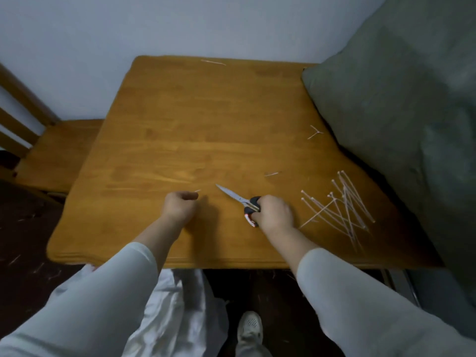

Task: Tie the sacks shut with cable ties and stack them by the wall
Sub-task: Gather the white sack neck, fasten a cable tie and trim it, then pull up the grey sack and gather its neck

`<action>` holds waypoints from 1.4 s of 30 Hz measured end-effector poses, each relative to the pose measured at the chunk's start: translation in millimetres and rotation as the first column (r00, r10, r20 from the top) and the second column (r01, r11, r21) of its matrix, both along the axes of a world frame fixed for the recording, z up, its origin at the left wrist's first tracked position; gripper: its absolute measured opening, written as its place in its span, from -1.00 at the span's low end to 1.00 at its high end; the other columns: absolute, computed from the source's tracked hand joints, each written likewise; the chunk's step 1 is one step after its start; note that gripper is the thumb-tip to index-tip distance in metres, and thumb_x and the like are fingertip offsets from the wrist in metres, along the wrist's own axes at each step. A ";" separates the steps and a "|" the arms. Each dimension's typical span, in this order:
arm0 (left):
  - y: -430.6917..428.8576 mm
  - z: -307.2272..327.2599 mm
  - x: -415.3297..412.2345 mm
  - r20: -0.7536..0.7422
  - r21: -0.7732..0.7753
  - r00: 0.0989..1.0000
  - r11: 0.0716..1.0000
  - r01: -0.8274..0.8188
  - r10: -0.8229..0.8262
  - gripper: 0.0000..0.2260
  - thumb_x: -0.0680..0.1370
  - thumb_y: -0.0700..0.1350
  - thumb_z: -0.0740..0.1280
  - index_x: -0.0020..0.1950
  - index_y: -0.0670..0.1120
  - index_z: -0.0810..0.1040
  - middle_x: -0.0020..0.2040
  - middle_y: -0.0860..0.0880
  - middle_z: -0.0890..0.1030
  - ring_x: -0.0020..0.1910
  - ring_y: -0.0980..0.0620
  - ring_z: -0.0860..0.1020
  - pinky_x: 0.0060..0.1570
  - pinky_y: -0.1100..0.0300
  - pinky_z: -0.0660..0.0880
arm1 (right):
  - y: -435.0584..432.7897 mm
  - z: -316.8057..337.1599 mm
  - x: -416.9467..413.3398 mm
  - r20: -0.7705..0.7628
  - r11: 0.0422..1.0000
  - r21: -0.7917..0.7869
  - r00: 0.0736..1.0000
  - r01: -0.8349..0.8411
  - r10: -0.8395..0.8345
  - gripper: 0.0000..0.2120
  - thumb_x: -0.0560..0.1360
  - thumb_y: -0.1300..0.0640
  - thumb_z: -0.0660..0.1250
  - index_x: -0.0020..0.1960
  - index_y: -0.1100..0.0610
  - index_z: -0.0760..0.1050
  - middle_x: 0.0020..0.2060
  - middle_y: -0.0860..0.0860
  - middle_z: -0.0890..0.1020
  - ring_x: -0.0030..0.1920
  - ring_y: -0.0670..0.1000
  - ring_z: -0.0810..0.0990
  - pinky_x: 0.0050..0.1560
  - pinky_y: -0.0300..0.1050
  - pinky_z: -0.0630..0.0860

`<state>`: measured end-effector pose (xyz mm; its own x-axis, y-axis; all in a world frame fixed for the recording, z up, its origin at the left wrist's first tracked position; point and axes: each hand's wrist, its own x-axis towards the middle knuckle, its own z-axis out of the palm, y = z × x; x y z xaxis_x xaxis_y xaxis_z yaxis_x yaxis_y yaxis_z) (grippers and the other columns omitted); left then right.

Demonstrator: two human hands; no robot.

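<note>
On the wooden surface (pixel 180 124) in front of me, my right hand (pixel 274 212) is wrapped around the handles of the scissors (pixel 238 198), whose blades are together and point away to the left, low over the wood. My left hand (pixel 180 206) is curled, and a short pale snippet (pixel 197 190) pokes out past its fingertips, so I read it as pinching a trimmed tie end. Just right of the scissors lies a loose heap of unused cable ties (pixel 342 210). A few more offcuts (pixel 315 132) are scattered across the wood, which suggests to me that some tying and trimming is already done. A grey-green sack (pixel 399 112) fills the right side, overlapping the surface's edge and reaching up toward the wall (pixel 180 27); its neck is out of view, so I cannot tell whether it is tied. White fabric (pixel 167 305) bunches below the near edge by my legs, perhaps another sack. I judge the job to be only partway done, with stacking to come.
</note>
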<state>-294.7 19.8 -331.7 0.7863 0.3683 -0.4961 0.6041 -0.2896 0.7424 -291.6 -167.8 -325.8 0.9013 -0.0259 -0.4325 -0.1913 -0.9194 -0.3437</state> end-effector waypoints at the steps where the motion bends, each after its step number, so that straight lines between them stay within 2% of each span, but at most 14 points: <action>1: -5.2 2.0 3.3 -0.009 0.006 1.000 1.000 -0.008 0.008 -0.75 0.51 -0.26 0.33 0.18 -0.21 0.58 0.04 -0.20 0.60 -0.07 -0.05 0.50 -0.03 0.17 0.42 | -2.4 0.0 5.2 -0.003 0.999 -0.008 0.999 -0.045 0.045 -0.90 0.48 0.20 0.28 -0.11 0.03 0.54 -0.18 0.12 0.58 -0.06 0.16 0.59 -0.30 -0.19 0.37; 3: -15.0 6.8 8.4 -0.022 0.029 1.000 1.000 -0.010 0.011 -0.78 0.51 -0.25 0.33 0.14 -0.21 0.60 -0.01 -0.18 0.59 -0.05 -0.07 0.52 0.04 0.12 0.47 | -7.2 -2.0 13.2 -0.005 0.993 -0.035 0.994 -0.109 0.109 -0.83 0.49 0.26 0.24 -0.04 0.06 0.56 -0.17 0.12 0.57 -0.06 0.16 0.58 -0.31 -0.18 0.36; 7: -33.3 19.5 10.5 -0.009 0.072 1.000 0.997 0.027 -0.026 -0.76 0.52 -0.32 0.24 0.14 -0.20 0.60 0.12 -0.18 0.60 0.07 -0.10 0.53 0.09 0.12 0.44 | -16.7 -4.0 15.7 0.021 0.981 -0.069 0.983 -0.181 0.183 -0.71 0.52 0.33 0.14 0.11 0.14 0.56 -0.11 0.13 0.58 -0.02 0.16 0.59 -0.23 -0.15 0.36; 10: -45.0 34.8 7.2 0.009 0.118 0.998 0.991 0.056 -0.058 -0.75 0.53 -0.32 0.24 0.16 -0.18 0.59 0.14 -0.17 0.59 0.08 -0.09 0.51 0.03 0.18 0.40 | -27.9 7.1 11.2 0.041 0.982 -0.075 0.983 -0.175 0.179 -0.75 0.54 0.25 0.16 0.06 0.13 0.59 -0.10 0.12 0.60 -0.06 0.15 0.59 -0.24 -0.15 0.36; 12: -53.6 50.8 4.0 0.034 0.128 0.995 0.988 0.084 -0.089 -0.76 0.53 -0.31 0.25 0.16 -0.18 0.59 0.16 -0.17 0.59 0.07 -0.10 0.52 0.02 0.17 0.40 | -40.2 23.5 5.7 0.079 0.986 -0.089 0.985 -0.144 0.151 -0.76 0.55 0.18 0.17 0.06 0.11 0.60 -0.05 0.10 0.62 0.00 0.16 0.60 -0.21 -0.14 0.40; 15: -71.4 81.4 -3.7 0.095 0.111 0.983 0.983 0.148 -0.159 -0.76 0.53 -0.31 0.26 0.16 -0.21 0.59 0.05 -0.18 0.60 -0.11 -0.05 0.51 -0.04 0.16 0.40 | -64.5 61.8 -5.5 0.197 0.990 -0.102 0.974 -0.093 0.112 -0.75 0.56 0.12 0.17 0.09 0.08 0.60 0.03 0.07 0.65 0.06 0.13 0.60 -0.08 -0.08 0.53; 17: -88.1 105.1 -11.5 0.148 0.115 0.964 0.972 0.203 -0.219 -0.76 0.54 -0.30 0.26 0.18 -0.22 0.59 0.02 -0.18 0.59 -0.07 -0.08 0.53 -0.01 0.16 0.40 | -81.7 93.8 -17.6 0.281 0.993 -0.103 0.956 -0.051 0.078 -0.76 0.54 0.11 0.18 0.08 0.06 0.60 0.04 0.06 0.65 0.07 0.12 0.60 -0.01 -0.03 0.56; 19: -107.9 128.7 -19.3 0.206 0.124 0.939 0.959 0.256 -0.277 -0.77 0.54 -0.29 0.27 0.17 -0.21 0.59 0.13 -0.19 0.59 0.13 -0.14 0.52 0.07 0.14 0.41 | -99.1 126.4 -33.6 0.362 0.993 -0.116 0.931 -0.013 0.055 -0.77 0.53 0.11 0.20 0.06 0.03 0.61 0.04 0.04 0.65 0.08 0.11 0.59 0.00 -0.03 0.56; 20: -119.3 141.1 -22.6 0.232 0.125 0.924 0.951 0.283 -0.305 -0.77 0.54 -0.29 0.27 0.17 -0.21 0.58 0.16 -0.19 0.59 0.14 -0.14 0.52 0.08 0.13 0.41 | -108.5 142.6 -42.0 0.404 0.991 -0.132 0.913 0.001 0.052 -0.77 0.53 0.12 0.20 0.06 0.03 0.61 0.05 0.03 0.65 0.08 0.11 0.58 0.00 -0.03 0.55; 26: -194.9 213.9 -49.1 0.373 0.210 0.790 0.874 0.439 -0.487 -0.75 0.53 -0.23 0.29 0.20 -0.19 0.57 0.12 -0.18 0.61 0.08 -0.10 0.55 0.12 0.10 0.46 | -175.2 232.8 -83.6 0.602 0.968 -0.224 0.798 0.116 0.044 -0.76 0.52 0.09 0.19 0.07 0.03 0.60 0.09 0.03 0.62 0.12 0.12 0.56 0.03 -0.06 0.50; 29: -228.4 243.5 -58.8 0.416 0.328 0.698 0.812 0.483 -0.583 -0.85 0.52 -0.19 0.30 0.06 -0.09 0.59 0.01 -0.14 0.60 0.07 -0.09 0.56 0.11 0.06 0.50 | -214.4 270.8 -94.3 0.662 0.954 -0.226 0.750 0.195 0.003 -0.75 0.51 0.09 0.19 0.07 0.03 0.60 0.09 0.04 0.61 0.12 0.14 0.56 0.04 -0.04 0.49; 31: -248.8 258.8 -58.1 0.432 0.393 0.657 0.784 0.480 -0.619 -0.84 0.52 -0.16 0.30 0.07 -0.06 0.59 0.01 -0.13 0.60 0.13 -0.11 0.57 0.08 0.10 0.49 | -240.5 288.6 -97.5 0.685 0.947 -0.224 0.728 0.228 -0.013 -0.74 0.50 0.09 0.18 0.07 0.04 0.60 0.09 0.04 0.61 0.12 0.14 0.56 0.05 -0.03 0.50; 35: -296.8 286.0 -47.0 0.456 0.451 0.612 0.761 0.467 -0.646 -0.66 0.54 -0.10 0.31 0.31 -0.14 0.50 0.25 -0.08 0.56 0.21 -0.04 0.53 0.11 0.15 0.46 | -295.9 310.6 -94.2 0.715 0.931 -0.225 0.698 0.289 -0.044 -0.74 0.51 0.08 0.18 0.07 0.05 0.61 0.08 0.07 0.62 0.10 0.16 0.57 0.04 -0.06 0.50; 42: -411.9 326.8 -6.1 0.486 0.543 0.568 0.739 0.399 -0.664 -0.61 0.53 -0.06 0.30 0.34 -0.12 0.46 0.30 -0.07 0.52 0.26 -0.05 0.49 0.19 0.14 0.41 | -418.0 338.7 -71.9 0.746 0.914 -0.243 0.665 0.324 -0.038 -0.73 0.56 0.09 0.15 0.13 0.09 0.56 0.13 0.06 0.56 0.11 0.13 0.54 0.11 -0.04 0.48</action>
